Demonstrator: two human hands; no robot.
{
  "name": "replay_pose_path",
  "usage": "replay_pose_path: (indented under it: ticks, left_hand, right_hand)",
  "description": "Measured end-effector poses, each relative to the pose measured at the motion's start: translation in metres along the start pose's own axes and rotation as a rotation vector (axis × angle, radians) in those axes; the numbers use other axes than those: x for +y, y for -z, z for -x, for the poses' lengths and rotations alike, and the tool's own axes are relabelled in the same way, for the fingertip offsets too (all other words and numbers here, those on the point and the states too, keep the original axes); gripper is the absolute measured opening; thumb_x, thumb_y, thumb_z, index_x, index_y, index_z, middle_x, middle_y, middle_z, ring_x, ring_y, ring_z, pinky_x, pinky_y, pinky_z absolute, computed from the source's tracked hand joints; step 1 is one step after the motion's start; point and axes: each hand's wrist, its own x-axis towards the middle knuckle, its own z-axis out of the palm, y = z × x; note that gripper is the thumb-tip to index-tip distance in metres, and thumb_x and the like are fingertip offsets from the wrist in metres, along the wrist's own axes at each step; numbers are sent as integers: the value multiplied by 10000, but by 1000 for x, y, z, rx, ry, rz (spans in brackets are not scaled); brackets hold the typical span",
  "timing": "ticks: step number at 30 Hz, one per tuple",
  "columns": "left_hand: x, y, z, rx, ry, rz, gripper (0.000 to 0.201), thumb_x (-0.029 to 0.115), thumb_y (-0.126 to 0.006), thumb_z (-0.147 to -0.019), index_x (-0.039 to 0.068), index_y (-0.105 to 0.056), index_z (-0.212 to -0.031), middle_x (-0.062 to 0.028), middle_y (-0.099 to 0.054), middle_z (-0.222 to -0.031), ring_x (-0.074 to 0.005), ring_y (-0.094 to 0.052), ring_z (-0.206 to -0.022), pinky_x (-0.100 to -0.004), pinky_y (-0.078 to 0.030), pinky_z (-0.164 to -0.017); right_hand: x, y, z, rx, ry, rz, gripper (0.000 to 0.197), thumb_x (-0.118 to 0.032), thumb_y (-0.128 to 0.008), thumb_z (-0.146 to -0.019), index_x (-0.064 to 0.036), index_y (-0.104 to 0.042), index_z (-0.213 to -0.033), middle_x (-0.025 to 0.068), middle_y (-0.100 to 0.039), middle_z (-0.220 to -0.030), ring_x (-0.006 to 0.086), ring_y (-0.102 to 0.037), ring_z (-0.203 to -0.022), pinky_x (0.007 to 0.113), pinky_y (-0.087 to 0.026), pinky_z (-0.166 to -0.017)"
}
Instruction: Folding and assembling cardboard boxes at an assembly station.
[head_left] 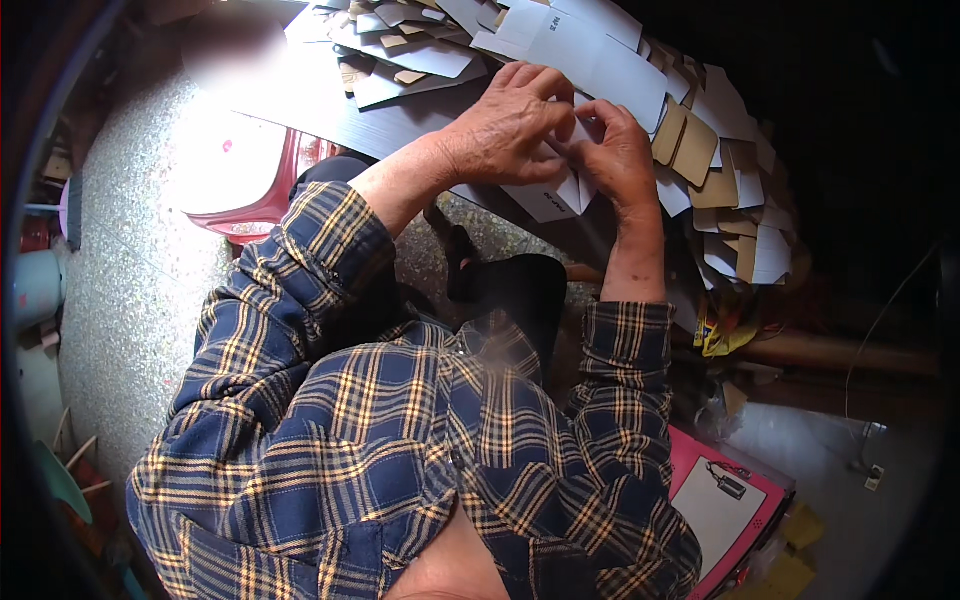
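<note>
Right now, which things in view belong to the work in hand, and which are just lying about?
In the work:
- white card piece, held in the left hand and right hand
- heaped white and brown card pieces

Lying about:
- red stool
- pink-framed white board
- green dish

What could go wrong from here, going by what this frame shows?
The white carton piece sits between the left hand and right hand, near the table's front edge; if the grip loosens, it might drop.

The white and brown carton pieces lie loosely layered close to the right hand; a sideways nudge could make some slide.

The fingers hide part of the fold, so a crooked crease might go unnoticed.
</note>
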Motion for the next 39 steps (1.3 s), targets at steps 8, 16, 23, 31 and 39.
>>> replay_pose_path:
  ticks: [8,16,23,31,39]
  left_hand:
    - [5,5,-2,-30,-32,-121,182,274,-703,-775,93,-702,-750,-76,-553,-1115,-270,-448,-1245,-497,-256,-1134]
    - [13,9,-1,-95,-10,-225,208,331,-705,-797,135,-774,-806,-54,-550,-1217,-263,-390,-1324,-544,-174,-1159]
    - [10,2,4,-118,37,-193,366,439,-600,-837,117,-772,-805,-96,-532,-1197,-311,-372,-1326,-572,-161,-1130]
    - [7,5,1,-98,25,76,311,343,-755,-713,90,-716,-889,-130,-517,-1097,-309,-451,-1179,-462,-282,-1081]
    - [6,5,-3,-51,-45,-8,365,356,-784,-685,61,-691,-878,-128,-533,-1092,-314,-459,-1167,-458,-306,-1072]
  right_hand:
    - [5,-1,1,25,-2,-7,402,-74,-722,-596,-70,-668,-995,145,-644,-985,333,-632,-934,396,-503,-840]
    - [4,3,0,11,11,29,354,-100,-680,-636,-58,-657,-987,155,-641,-998,338,-623,-953,399,-495,-856]
    - [1,1,0,9,50,45,314,-105,-694,-680,-49,-641,-985,169,-633,-991,351,-619,-956,413,-495,-839]
    - [-2,6,-5,-71,65,116,284,-178,-724,-685,-40,-629,-914,170,-629,-971,363,-615,-940,426,-487,-814]
    - [-4,12,-4,-75,150,135,268,-196,-719,-680,-29,-628,-870,170,-627,-928,363,-611,-913,427,-484,-795]
